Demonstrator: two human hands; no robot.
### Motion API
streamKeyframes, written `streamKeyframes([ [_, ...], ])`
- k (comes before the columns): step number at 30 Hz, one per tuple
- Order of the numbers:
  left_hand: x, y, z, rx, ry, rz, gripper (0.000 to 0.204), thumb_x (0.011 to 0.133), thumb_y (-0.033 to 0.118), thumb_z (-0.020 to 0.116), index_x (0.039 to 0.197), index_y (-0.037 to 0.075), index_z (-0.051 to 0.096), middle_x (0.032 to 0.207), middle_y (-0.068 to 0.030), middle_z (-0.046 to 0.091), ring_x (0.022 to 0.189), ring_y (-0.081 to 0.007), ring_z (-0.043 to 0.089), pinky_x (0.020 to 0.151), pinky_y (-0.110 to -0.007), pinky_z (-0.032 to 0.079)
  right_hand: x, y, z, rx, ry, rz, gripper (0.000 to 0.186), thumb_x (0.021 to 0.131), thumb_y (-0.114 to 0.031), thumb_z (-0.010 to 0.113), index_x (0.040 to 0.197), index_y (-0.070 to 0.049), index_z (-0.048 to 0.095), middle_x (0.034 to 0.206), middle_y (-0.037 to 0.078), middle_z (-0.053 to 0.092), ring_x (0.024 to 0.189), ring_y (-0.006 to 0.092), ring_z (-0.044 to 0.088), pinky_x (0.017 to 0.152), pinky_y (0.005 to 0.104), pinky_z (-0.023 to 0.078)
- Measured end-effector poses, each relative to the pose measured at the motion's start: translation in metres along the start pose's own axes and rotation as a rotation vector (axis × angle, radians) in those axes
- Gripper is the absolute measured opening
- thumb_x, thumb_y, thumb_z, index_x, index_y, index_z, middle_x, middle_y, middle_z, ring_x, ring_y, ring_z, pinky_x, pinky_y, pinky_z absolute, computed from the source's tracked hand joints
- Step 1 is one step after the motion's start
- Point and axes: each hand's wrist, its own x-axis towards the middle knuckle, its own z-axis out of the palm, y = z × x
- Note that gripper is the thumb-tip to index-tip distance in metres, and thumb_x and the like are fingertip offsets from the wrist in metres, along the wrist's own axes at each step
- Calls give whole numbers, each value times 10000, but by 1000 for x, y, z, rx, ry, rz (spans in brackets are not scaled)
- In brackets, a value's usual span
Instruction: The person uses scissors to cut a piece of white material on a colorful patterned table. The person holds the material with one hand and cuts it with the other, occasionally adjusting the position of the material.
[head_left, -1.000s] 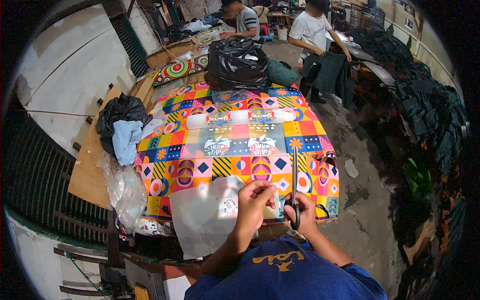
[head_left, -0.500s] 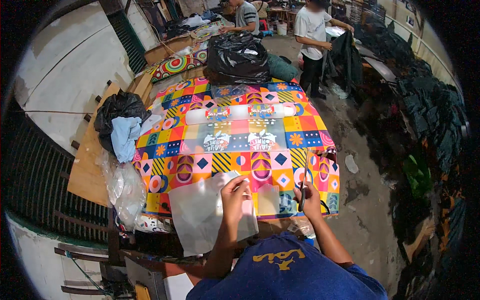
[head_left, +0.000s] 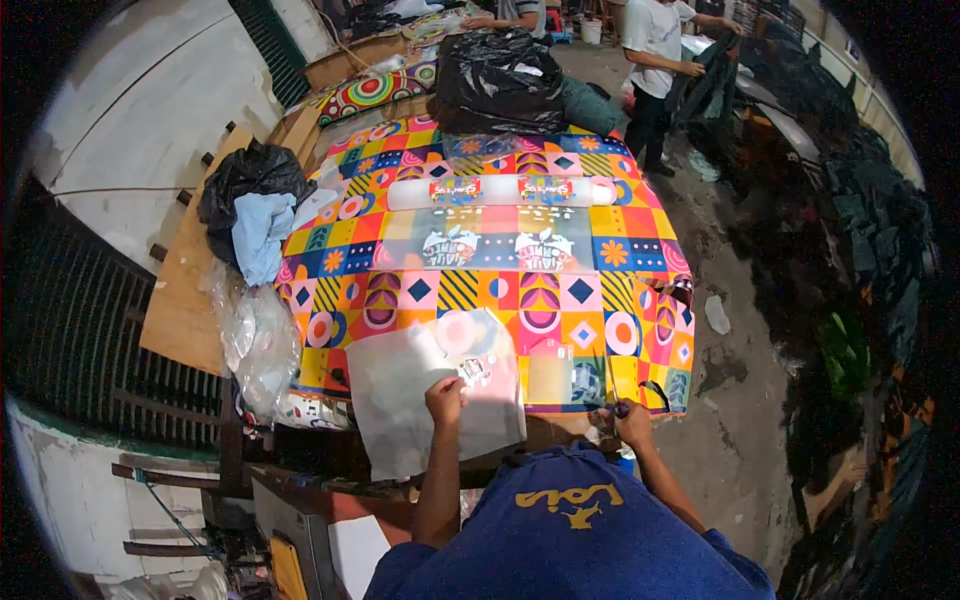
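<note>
My left hand (head_left: 446,398) is closed over a whitish translucent sheet (head_left: 395,400) at the table's near edge. Just past its fingertips is a small printed piece (head_left: 474,369); whether the fingers pinch it I cannot make out. On the right, my right hand (head_left: 634,425) grips scissors (head_left: 613,385) by the handles, blades pointing away from me. Between the hands lies a small tan and clear rectangular piece (head_left: 550,378) on the colourful patterned tablecloth (head_left: 440,295). Farther off, a roll of clear film (head_left: 500,190) with printed motifs lies partly unrolled toward me.
At the far edge sits a black plastic bag (head_left: 500,85). On the left are another black bag (head_left: 250,180), a light blue cloth (head_left: 260,235) and crumpled clear plastic (head_left: 260,345). Another person (head_left: 655,70) stands at back right holding dark cloth. Dark fabric heaps (head_left: 875,240) line the right.
My left hand has come down and left onto the sheet, and the small printed piece now shows beside it. My right hand with the scissors has moved lower, nearer me. The view has shifted.
</note>
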Motion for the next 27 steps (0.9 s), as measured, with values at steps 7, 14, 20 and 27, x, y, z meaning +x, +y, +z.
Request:
streamKeyframes([
  [7, 19, -4, -6, 279, 126, 67, 196, 762, 142, 658, 877, -16, 679, 722, -99, 668, 610, -149, 631, 531, -281, 504, 3, -16, -11, 43, -27, 28, 348, 712, -281, 732, 907, -10, 635, 750, 206, 638, 735, 359, 642, 637, 399, 497],
  [14, -8, -5, 63, 362, -202, 608, 190, 743, 88, 640, 920, 25, 669, 856, -149, 656, 745, -284, 632, 663, -347, 494, -6, -8, -10, -67, 1, 28, 330, 711, -235, 709, 954, -34, 610, 787, 211, 632, 750, 360, 634, 643, 409, 490],
  [20, -64, 36, 151, 848, -690, 996, 385, 690, 123, 683, 1068, 75, 622, 1186, -163, 517, 1099, -313, 468, 921, -433, 358, -17, -1, -11, 41, 94, -11, 376, 707, -323, 760, 883, -30, 606, 620, 160, 577, 567, 284, 588, 527, 377, 435],
  [27, -46, -13, 190, 1015, -613, 1138, 363, 694, 98, 657, 1055, 82, 630, 1226, -215, 465, 1187, -338, 392, 950, -468, 312, -29, 9, -13, 187, 26, 106, 394, 718, -375, 741, 925, -62, 621, 750, 188, 621, 720, 371, 610, 642, 424, 471],
])
